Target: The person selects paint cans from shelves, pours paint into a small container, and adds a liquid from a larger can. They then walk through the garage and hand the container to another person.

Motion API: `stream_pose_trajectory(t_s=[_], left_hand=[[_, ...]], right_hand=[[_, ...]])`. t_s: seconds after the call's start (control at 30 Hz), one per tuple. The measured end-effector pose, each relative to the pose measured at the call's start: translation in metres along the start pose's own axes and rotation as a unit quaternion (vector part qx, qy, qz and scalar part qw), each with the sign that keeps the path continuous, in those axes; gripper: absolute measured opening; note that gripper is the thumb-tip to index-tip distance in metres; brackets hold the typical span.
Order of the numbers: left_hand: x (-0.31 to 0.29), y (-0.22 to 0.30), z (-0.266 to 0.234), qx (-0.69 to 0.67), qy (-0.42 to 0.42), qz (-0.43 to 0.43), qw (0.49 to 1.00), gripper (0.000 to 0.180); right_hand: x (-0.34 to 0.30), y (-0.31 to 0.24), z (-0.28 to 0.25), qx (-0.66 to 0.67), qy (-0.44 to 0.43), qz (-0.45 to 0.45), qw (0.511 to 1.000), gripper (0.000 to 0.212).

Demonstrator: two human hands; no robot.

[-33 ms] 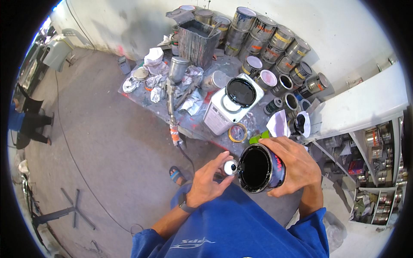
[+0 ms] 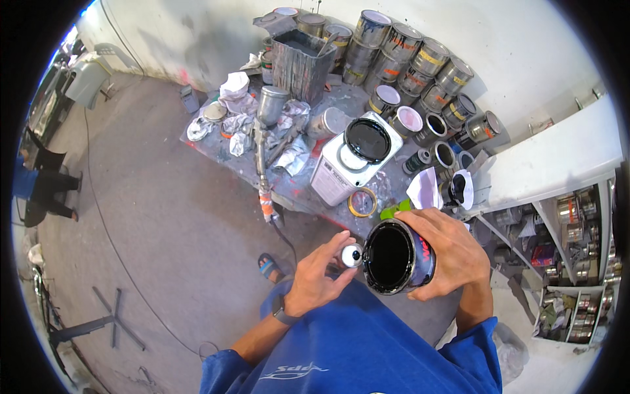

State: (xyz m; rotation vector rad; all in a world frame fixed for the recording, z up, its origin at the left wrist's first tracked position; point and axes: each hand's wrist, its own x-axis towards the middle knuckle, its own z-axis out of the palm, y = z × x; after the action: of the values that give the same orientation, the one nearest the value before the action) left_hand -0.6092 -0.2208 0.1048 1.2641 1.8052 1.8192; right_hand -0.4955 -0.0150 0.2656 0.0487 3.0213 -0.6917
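My right hand (image 2: 453, 253) is wrapped round an open can of black paint (image 2: 390, 257), tilted left with its mouth facing me. Against the can's left rim is a small white bottle (image 2: 352, 255) with a dark opening or spot of paint at its top. My left hand (image 2: 321, 272) grips it between thumb and fingers. Whether paint is passing between the two is too small to tell. Just beyond them, a can lid (image 2: 367, 140) coated in black paint lies on a square metal canister (image 2: 336, 172) at the table's near edge.
On the paint-stained table (image 2: 230, 164) are a spray gun (image 2: 260, 134) with its hose, crumpled paper (image 2: 237, 92), a tape roll (image 2: 362, 202) and a paint-streaked bucket (image 2: 302, 65). Stacked cans (image 2: 400, 46) line the wall. Shelves (image 2: 571, 230) stand right; a person (image 2: 46, 187) is far left.
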Motion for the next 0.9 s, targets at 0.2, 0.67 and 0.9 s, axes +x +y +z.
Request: stream_pose_trajectory(t_s=[0.2, 0.67, 0.9], left_hand=[[0.004, -0.005, 0.0, 0.001, 0.003, 0.006, 1.0, 0.076], [0.009, -0.003, -0.002, 0.007, 0.005, 0.006, 1.0, 0.076], [0.014, 0.004, -0.008, 0.023, 0.009, 0.029, 0.999, 0.07]], right_hand=[[0.005, 0.002, 0.0, 0.0, -0.007, 0.0, 1.0, 0.102], [0.007, 0.007, 0.002, 0.001, -0.001, 0.004, 1.0, 0.103], [0.002, 0.013, 0.009, 0.047, 0.046, 0.001, 0.998, 0.101]])
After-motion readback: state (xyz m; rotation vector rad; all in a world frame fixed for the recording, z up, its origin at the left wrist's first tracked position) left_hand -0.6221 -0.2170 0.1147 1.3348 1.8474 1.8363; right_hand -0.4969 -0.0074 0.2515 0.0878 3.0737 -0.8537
